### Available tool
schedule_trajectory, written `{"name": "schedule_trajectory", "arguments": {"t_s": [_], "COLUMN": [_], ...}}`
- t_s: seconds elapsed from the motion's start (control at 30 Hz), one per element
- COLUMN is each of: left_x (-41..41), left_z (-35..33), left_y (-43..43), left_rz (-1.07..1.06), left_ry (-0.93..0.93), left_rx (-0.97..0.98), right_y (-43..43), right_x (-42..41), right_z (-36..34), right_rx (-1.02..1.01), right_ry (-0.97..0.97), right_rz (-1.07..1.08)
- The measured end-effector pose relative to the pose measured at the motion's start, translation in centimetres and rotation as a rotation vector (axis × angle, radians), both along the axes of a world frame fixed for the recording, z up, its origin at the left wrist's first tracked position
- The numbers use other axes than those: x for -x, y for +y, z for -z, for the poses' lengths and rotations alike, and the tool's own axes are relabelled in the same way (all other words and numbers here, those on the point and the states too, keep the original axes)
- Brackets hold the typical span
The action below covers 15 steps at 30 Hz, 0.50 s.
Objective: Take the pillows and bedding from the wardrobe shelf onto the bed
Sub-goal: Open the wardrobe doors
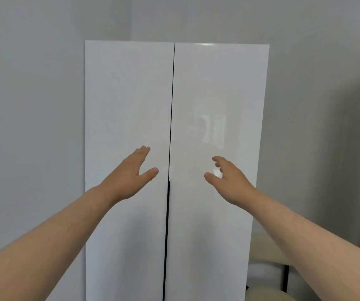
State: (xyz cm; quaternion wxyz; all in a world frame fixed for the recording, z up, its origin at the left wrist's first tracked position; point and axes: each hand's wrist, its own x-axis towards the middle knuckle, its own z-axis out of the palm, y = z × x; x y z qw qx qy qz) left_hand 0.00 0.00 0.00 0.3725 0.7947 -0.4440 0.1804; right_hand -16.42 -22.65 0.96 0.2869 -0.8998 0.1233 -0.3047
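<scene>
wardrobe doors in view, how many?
2, both closed: left door behind the left hand, right door behind the right hand. Nothing suggests more.

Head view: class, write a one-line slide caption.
Both open hands, left hand and right hand, reach toward the closed white wardrobe doors.

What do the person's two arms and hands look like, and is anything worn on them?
Both arms are bare from the picture's edge to the wrist; no sleeve shows. The left hand and the right hand wear no gloves. No watch, bracelet or ring can be seen on either one. Fine hair shows on the forearms. The picture is slightly blurred, so very small marks cannot be told.
</scene>
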Motion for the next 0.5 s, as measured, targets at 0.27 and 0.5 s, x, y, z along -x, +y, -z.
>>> {"name": "schedule_trajectory", "arguments": {"t_s": [0.27,0.5], "left_x": [-14.1,-27.4], "left_z": [10.3,14.4], "left_y": [-5.4,-12.3], "left_rz": [-0.048,-0.091], "left_ry": [-0.06,-0.47], "left_rx": [-0.201,-0.34], "right_y": [-1.9,-3.8], "right_x": [-16.8,-30.6], "right_z": [9.3,12.1], "right_rx": [-0.209,-0.484], "right_ry": [0.165,0.071], "right_rz": [-0.006,0.017]}}
